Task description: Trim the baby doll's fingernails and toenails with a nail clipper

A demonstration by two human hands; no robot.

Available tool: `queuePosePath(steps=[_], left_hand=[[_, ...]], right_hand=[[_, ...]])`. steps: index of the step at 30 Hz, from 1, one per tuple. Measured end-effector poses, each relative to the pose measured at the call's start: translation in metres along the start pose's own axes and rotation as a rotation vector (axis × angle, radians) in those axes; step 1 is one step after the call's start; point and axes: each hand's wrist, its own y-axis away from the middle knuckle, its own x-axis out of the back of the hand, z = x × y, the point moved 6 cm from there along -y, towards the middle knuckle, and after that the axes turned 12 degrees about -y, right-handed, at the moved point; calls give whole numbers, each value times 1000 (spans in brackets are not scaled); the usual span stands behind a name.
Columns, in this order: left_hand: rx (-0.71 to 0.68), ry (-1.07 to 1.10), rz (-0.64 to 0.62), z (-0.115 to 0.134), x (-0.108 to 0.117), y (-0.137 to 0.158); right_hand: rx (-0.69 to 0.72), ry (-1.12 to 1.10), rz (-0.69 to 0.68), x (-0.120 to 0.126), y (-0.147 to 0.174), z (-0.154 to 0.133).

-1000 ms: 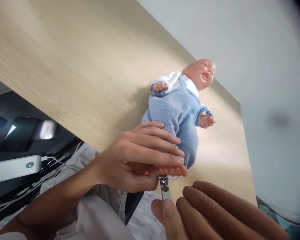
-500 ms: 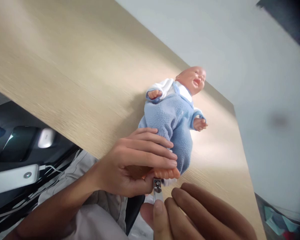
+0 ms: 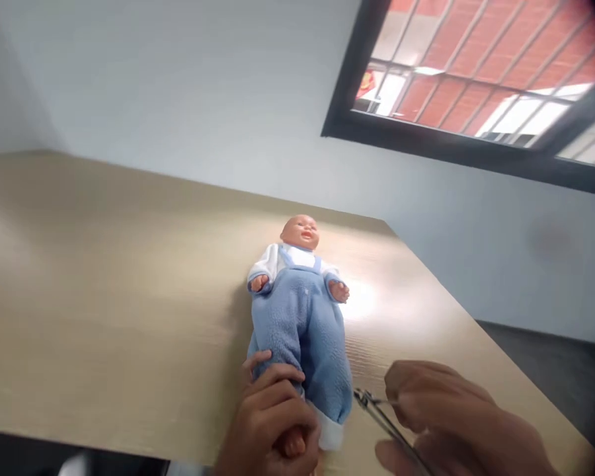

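Observation:
A baby doll (image 3: 280,317) in blue fleece overalls and a white top lies face up on the wooden table (image 3: 129,297), its head away from me. My left hand (image 3: 268,423) is wrapped round one of the doll's feet (image 3: 293,443), fingers closed, with only the toes peeking out. Beside the doll's other leg, my right hand (image 3: 456,416) grips a metal nail clipper (image 3: 384,420). The clipper's jaws point up and left, apart from the doll, and its lever appears swung out. Some fingers of my right hand are blurred.
A pale wall (image 3: 203,99) runs along the table's far edge. Above it to the right is a dark-framed window (image 3: 426,142) with bars. The table's right edge slants down toward a dark floor (image 3: 540,357).
My right hand has drawn the nail clipper away from the toes to the right. My left fingers have curled round the foot. The view has tilted up, bringing in the window.

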Motion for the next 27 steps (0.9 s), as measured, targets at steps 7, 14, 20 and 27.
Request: queuePosePath(steps=[7, 14, 20, 27], left_hand=[[46, 148, -302, -7, 6, 15], [-185, 12, -438, -7, 15, 20], [-256, 39, -402, -7, 9, 11], [-273, 64, -353, -11, 8, 12]], right_hand=[[-550, -464, 425, -30, 70, 11], [-807, -886, 476, -89, 141, -12], [-728, -806, 531, -70, 149, -20], [-649, -662, 556, -65, 139, -27]])
